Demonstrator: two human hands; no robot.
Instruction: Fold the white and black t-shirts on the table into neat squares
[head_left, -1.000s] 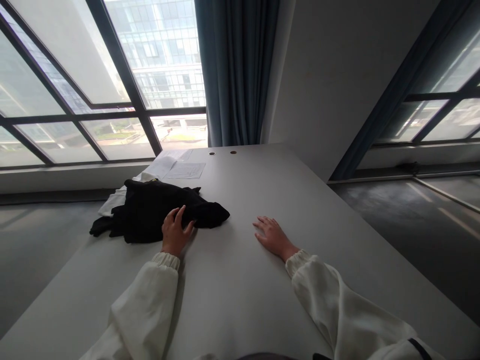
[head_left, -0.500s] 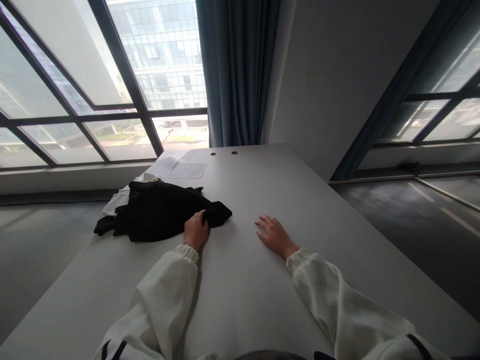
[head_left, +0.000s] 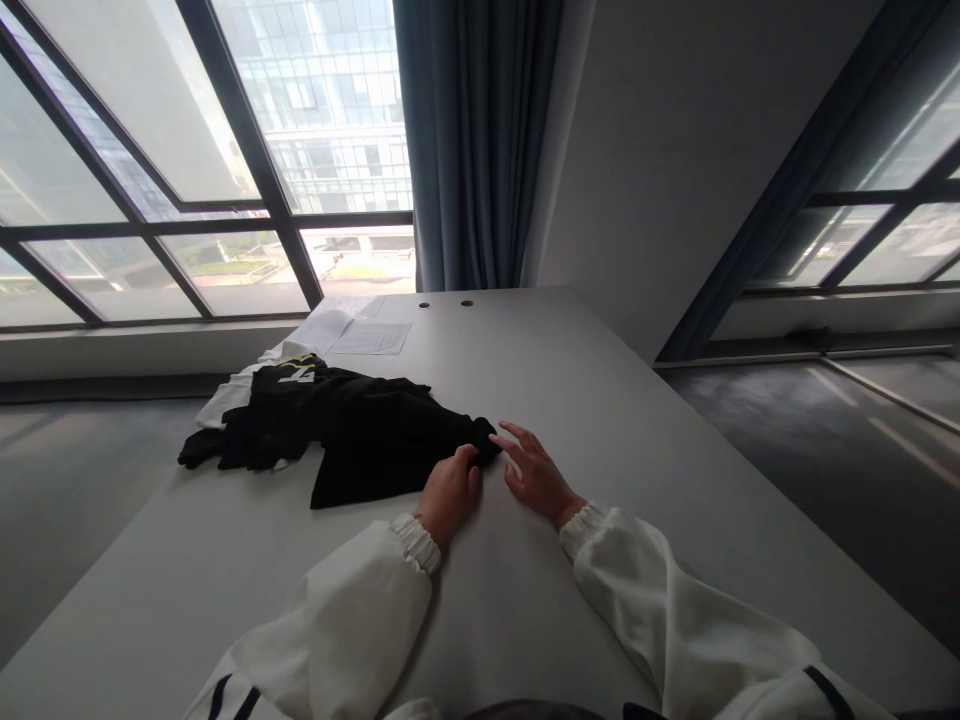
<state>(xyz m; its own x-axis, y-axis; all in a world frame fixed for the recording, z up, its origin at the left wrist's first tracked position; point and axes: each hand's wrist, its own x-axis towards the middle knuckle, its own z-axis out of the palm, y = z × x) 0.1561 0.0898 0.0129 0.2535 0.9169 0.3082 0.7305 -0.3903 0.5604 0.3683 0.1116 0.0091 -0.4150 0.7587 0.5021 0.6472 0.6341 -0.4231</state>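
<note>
A black garment (head_left: 390, 440) lies stretched across the white table, its narrow end bunched in front of me. My left hand (head_left: 454, 490) is closed on that bunched end. Just to the right, my right hand (head_left: 536, 472) is open with spread fingers; its fingertips are at the tip of the cloth, and I cannot tell if they press on it. Behind and left of the stretched part is more black cloth (head_left: 262, 425) with a white and yellow print. A white cloth (head_left: 225, 400) shows from beneath it at the far left.
Printed paper sheets (head_left: 373, 338) lie at the table's far left. Two round cable holes (head_left: 467, 303) sit near the far edge of the white table (head_left: 585, 380). Beyond stand a blue curtain (head_left: 480, 150), a pillar and windows.
My left hand has moved right, drawing the black garment with it and stretching it out. The printed part of the pile now shows. My right hand has shifted slightly left to the cloth's end.
</note>
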